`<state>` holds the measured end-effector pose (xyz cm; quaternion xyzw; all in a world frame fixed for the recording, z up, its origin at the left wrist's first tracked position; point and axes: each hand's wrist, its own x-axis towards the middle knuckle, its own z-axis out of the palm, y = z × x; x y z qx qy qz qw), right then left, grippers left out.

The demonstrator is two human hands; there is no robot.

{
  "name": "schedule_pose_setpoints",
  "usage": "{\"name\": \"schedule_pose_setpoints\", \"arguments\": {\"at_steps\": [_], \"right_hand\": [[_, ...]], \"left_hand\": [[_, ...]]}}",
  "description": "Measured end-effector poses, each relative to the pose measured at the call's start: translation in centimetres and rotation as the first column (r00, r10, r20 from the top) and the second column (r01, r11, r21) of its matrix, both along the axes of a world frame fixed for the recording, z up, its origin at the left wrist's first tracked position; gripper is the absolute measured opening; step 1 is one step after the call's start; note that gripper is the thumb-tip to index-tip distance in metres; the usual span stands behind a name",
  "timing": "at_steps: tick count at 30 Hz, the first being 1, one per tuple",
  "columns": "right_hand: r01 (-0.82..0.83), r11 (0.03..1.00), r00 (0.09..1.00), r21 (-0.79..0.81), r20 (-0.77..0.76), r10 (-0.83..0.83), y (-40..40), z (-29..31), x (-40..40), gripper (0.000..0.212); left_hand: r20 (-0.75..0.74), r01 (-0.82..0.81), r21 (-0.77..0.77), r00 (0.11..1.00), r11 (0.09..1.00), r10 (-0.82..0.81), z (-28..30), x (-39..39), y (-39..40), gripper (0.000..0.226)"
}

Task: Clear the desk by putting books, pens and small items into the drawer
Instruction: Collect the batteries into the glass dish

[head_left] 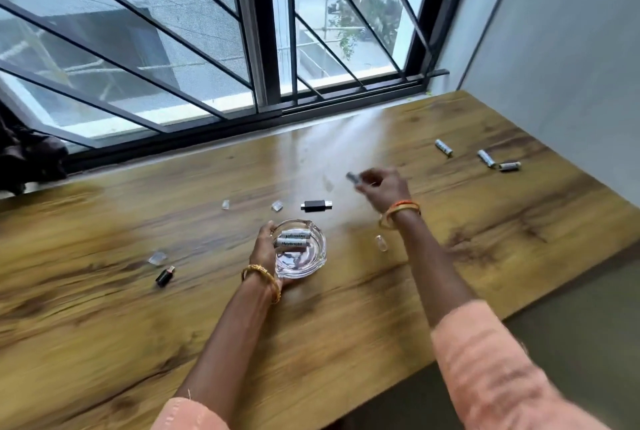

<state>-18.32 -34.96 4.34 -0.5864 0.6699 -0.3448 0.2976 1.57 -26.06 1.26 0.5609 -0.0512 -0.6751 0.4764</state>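
Item: glass dish [313, 270], two batteries inside, gripped by your left hand [265, 249] at desk [104, 308] centre. Right hand [382, 187] at one o'clock pinches a blurred battery [353, 177]. Three loose batteries [486, 158] at two o'clock. Risk: a hurried drop may bounce out.

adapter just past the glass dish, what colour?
Black body, metal plug at its right end: the adapter, beyond the glass dish. Head view.
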Motion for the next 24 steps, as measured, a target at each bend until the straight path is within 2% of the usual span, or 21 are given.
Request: {"name": "schedule_pose_setpoints", "arguments": {"at_steps": [2,4,11,15,18,20,22,24], "right_hand": [[-0.193,0.981,0.981,0.01,0.032,0.193,4.7,0.5,2.5,0.021],[-0.298,0.954,0.953,0.017,-0.042,0.299,8.3,0.2,4.4,0.018],[-0.404,0.904,0.847,0.138,-0.318,0.427,11.0,0.0,4.9,0.021],[-0.448,0.873,0.817,0.192,-0.307,0.487,10.2,1.2,3.1,0.017],[-0.423,0.899,0.877,0.116,-0.195,0.438,7.8,2.0,0.1,0.014],[-0.337,0.94,0.93,0.051,-0.135,0.341,5.3,2.1,-2.8,0.012],[-0.167,0.986,0.982,0.009,-0.09,0.167,2.3,1.6,-6.6,0.013],[0.038,0.999,0.988,-0.006,-0.15,-0.038,-1.2,0.8,-10.8,0.02]], "left_hand": [[0.031,0.017,-0.001,0.999,1.0,-0.017,0.1,-0.7,-0.1,0.057],[0.042,0.042,0.006,0.998,0.999,-0.043,0.0,-1.3,-0.2,0.057],[0.114,0.121,0.032,0.986,0.992,-0.123,-0.6,-3.4,0.1,0.057],[0.142,0.129,0.024,0.981,0.991,-0.131,-0.6,-5.0,-0.3,0.065],[0.119,0.142,-0.028,0.983,0.989,-0.138,-0.2,-7.1,-1.4,0.053],[0.091,0.166,-0.065,0.983,0.984,-0.16,-0.3,-8.5,-2.6,0.053],[0.093,0.169,-0.087,0.983,0.982,-0.161,-0.5,-10.2,-3.9,0.057],[0.093,0.157,-0.102,0.985,0.982,-0.148,-0.3,-12.0,-5.2,0.059]]}}
